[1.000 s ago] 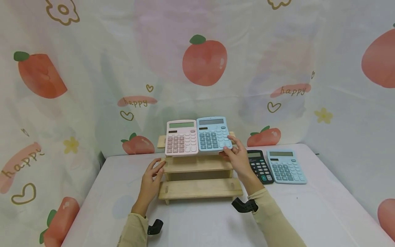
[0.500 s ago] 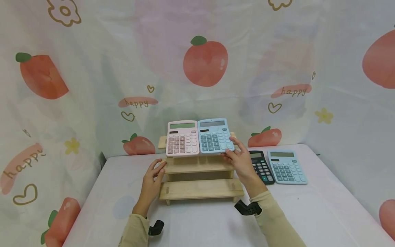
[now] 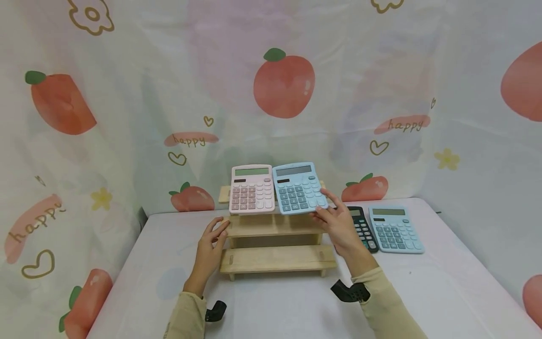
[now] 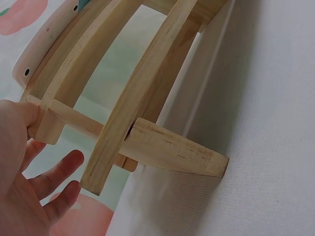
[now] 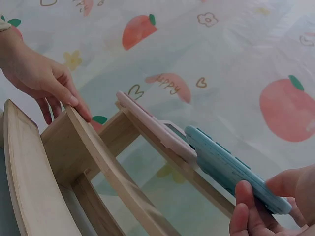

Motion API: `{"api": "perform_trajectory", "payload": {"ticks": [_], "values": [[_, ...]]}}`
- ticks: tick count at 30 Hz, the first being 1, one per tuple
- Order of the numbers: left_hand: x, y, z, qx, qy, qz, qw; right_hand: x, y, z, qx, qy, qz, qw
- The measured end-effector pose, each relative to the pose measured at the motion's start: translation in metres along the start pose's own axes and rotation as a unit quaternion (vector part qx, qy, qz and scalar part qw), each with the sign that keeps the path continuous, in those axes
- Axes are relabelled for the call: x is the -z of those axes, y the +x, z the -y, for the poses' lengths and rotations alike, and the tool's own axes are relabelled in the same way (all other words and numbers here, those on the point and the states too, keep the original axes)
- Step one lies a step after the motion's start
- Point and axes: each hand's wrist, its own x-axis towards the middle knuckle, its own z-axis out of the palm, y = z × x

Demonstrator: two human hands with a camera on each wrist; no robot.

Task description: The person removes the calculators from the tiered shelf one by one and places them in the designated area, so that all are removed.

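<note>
At the centre of the head view, a three-tier wooden stand (image 3: 277,260) was set on a white-covered table (image 3: 271,308). Towards eleven o'clock from its middle, a pink calculator (image 3: 252,189) was propped upright on the top tier. Towards one o'clock, just beside it, a slightly tilted blue calculator (image 3: 296,181) was pinched near its lower right corner by the right hand (image 3: 344,231). At nine o'clock, the end of the middle tier was held by the left hand (image 3: 208,252). At three o'clock, a black calculator (image 3: 364,230) was partly hidden by the right hand, with a light-blue calculator (image 3: 395,229) laid just beyond it.

In the left wrist view, the left hand was seen at eight o'clock, its lower fingers spread apart; the pink calculator's edge was shown at ten o'clock.

In the right wrist view, the blue calculator was gripped at four o'clock between thumb and fingers. Whether the stand was touched by it could not be told.
</note>
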Motion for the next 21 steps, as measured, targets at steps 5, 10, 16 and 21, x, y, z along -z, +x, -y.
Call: {"api": "perform_trajectory", "payload": {"ticks": [5, 10, 16, 21], "values": [[-0.001, 0.001, 0.002, -0.003, 0.001, -0.003, 1.0, 0.004, -0.004, 0.003, 0.008, -0.016, -0.007, 0.9998], [0.0, 0.001, 0.001, -0.009, 0.001, -0.006, 0.9999, 0.008, -0.011, 0.005, 0.017, -0.04, -0.001, 0.9991], [0.0, 0.0, 0.0, -0.002, -0.001, 0.0, 1.0, 0.011, -0.02, 0.005, 0.022, -0.045, 0.018, 0.9986], [0.0, 0.0, 0.0, 0.003, 0.001, 0.0, 1.0, 0.014, -0.025, 0.002, 0.022, -0.061, 0.026, 0.9976]]}}
